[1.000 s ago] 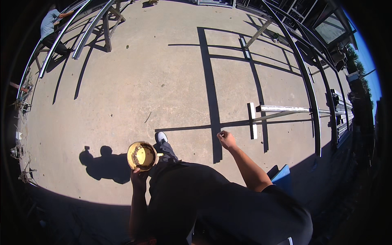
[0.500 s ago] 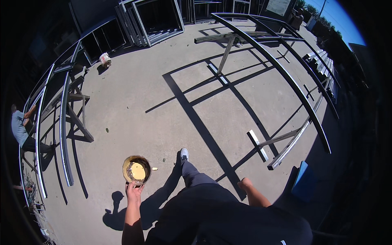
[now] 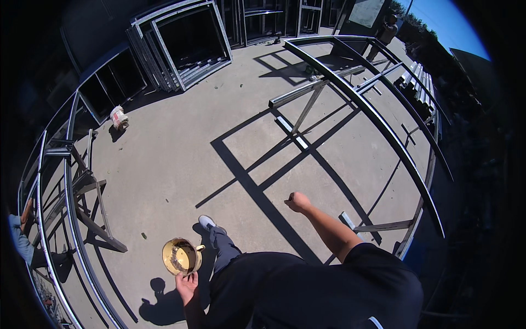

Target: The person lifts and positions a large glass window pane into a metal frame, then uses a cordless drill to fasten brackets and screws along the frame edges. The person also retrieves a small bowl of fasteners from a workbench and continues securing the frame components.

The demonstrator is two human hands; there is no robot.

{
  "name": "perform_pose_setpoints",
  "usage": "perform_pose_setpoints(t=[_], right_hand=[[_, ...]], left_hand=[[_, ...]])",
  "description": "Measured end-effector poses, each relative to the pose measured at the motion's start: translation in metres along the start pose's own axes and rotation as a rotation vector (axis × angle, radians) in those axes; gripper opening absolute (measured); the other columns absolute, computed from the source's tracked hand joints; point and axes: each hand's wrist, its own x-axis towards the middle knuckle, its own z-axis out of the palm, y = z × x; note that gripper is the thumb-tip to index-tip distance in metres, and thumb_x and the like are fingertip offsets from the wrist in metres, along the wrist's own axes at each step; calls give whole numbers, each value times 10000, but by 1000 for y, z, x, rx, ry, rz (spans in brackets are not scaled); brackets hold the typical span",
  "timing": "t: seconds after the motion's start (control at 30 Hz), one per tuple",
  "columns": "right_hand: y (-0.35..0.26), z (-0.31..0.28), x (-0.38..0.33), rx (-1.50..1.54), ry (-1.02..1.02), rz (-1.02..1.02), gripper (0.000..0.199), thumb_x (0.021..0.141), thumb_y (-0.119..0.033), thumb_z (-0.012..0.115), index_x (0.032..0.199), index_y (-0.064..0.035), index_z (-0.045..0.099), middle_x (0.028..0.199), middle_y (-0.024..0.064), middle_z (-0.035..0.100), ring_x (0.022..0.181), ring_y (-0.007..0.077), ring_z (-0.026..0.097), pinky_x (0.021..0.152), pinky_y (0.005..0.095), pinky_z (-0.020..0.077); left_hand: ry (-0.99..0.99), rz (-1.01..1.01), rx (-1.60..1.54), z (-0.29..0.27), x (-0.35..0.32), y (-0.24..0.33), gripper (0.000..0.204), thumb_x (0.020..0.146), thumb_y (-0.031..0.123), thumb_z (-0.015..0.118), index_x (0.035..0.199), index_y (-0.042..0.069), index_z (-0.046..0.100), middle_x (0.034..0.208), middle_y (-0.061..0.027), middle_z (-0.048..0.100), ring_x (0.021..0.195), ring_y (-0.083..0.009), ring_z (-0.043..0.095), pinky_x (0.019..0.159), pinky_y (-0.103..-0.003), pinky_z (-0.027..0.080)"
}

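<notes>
- Basically, left hand [image 3: 187, 283] has the gold pot [image 3: 181, 256] by its near rim; pot sits just fwd of the fingers, mouth up, low at the person's left side.
- Fingers wrapped on rim, closed.
- Right hand [image 3: 297, 202] out fwd-right, curled in a loose fist; can't tell if it holds anything.
- Pot well apart from right hand; left is nearer.
- Concrete floor [image 3: 181, 164] below, metal frames [image 3: 350, 93] ahead.
</notes>
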Motion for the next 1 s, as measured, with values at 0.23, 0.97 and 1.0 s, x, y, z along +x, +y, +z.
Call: perform_pose_setpoints(t=[0.23,0.97,1.0], right_hand=[[-116,-27,112,79,-16,139,498,929,-526,637,908,-41,747,876,212,728,834,388,698,734,485,542],[-462,-339,617,718,-79,-284,451,976,-406,680,1229,-34,658,837,119,700,750,188,635,686,364,514],[-477,-356,638,714,-101,-275,493,971,-432,684,1260,-35,641,849,129,700,765,194,640,696,363,517]], left_hand=[[-13,-108,74,151,224,99,495,917,275,640,1337,44,517,1240,-121,579,1099,-265,604,881,-377,580],[-408,-331,477,779,630,205,439,934,223,570,1318,15,533,1246,-132,628,1083,-271,644,890,-413,542],[-438,-348,486,801,643,204,437,937,219,567,1320,12,532,1249,-135,630,1091,-273,644,897,-413,542]])
